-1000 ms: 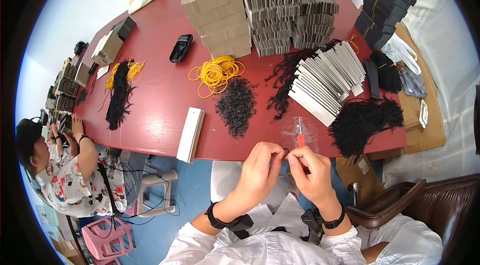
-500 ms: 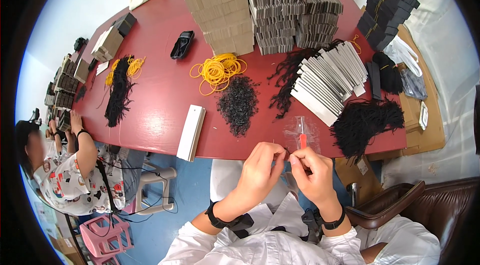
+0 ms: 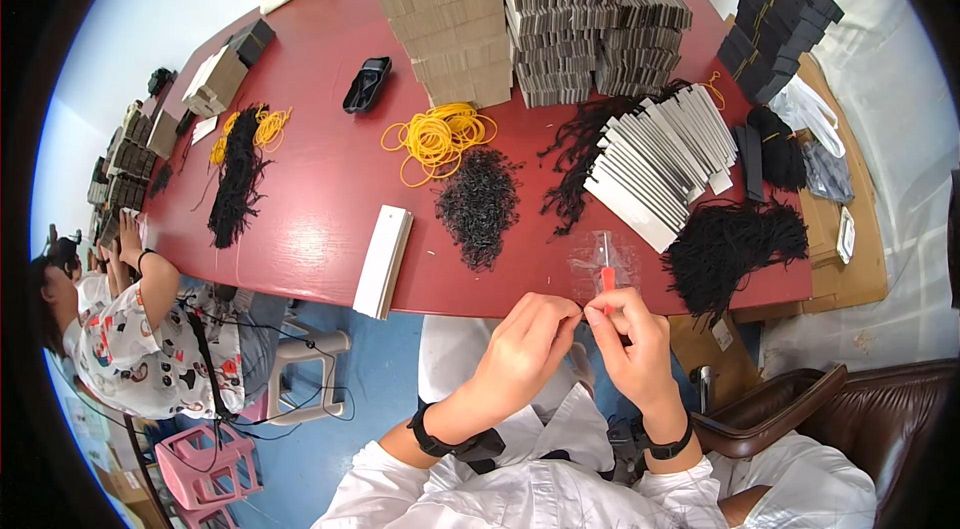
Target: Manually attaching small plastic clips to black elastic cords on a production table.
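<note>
My left hand [image 3: 527,347] and my right hand [image 3: 634,344] meet fingertip to fingertip just off the table's near edge. Both are closed in a pinch, and a tiny dark thing between the fingertips is too small to name. Just beyond my right hand lies a tool with an orange-red handle and a thin metal shaft [image 3: 607,276], on a clear plastic bag [image 3: 628,259]. A heap of small black shiny pieces [image 3: 478,209] lies ahead of my left hand. Left of it stands a stack of white strips [image 3: 383,262]. Black cords [image 3: 735,249] are piled to the right.
Fanned pale card pieces [image 3: 655,169] lie at right over more black cords. Tall card stacks [image 3: 445,39] rise behind yellow rubber bands [image 3: 440,137] and a black tray [image 3: 367,85]. At far left a co-worker [image 3: 150,339] sits at the red table [image 3: 310,189]. A brown chair [image 3: 870,429] stands right.
My hands have shifted slightly right, still pinched together. The co-worker at the left has moved their head and arms a little. The things on the table lie as before.
</note>
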Motion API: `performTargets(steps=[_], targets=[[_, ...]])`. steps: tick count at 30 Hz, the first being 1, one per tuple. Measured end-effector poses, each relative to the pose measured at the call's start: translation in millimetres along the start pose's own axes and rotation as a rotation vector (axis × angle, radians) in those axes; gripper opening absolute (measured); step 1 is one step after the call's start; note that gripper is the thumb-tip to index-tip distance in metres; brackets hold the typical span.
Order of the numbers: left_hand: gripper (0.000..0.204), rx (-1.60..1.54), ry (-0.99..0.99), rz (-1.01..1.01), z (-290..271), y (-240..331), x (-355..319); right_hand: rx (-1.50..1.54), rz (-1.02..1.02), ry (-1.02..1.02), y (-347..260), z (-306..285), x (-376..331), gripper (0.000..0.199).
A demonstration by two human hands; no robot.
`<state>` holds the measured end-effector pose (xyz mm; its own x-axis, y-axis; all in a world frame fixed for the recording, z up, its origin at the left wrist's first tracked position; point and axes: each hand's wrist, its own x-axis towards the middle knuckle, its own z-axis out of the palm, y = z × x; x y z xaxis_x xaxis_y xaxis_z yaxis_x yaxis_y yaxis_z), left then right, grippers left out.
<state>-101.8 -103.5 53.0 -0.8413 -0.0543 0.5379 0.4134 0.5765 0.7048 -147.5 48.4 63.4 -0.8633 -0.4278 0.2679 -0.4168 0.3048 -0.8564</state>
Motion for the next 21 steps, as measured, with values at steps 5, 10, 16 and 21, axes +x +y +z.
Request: performTargets(steps=[5, 10, 16, 21], targets=[[0.018, -0.102, 0.009, -0.129, 1.2, 1.9, -3.0, 0.142, 0.042, 0.009, 6.4, 1.4, -2.3, 0.004], [0.014, -0.421, -0.011, -0.331, 6.9, 3.7, -6.0, 0.31, 0.116, 0.02, 9.7, 5.0, -7.0, 0.003], [0.011, -0.737, 0.148, -0.521, 22.5, 6.2, -21.0, 0.412, 0.183, 0.038, 7.3, 9.1, -11.8, 0.004], [0.011, -0.742, 0.226, -0.528, 24.9, 7.9, -22.2, 0.432, 0.208, 0.057, 4.8, 13.3, -13.1, 0.008]])
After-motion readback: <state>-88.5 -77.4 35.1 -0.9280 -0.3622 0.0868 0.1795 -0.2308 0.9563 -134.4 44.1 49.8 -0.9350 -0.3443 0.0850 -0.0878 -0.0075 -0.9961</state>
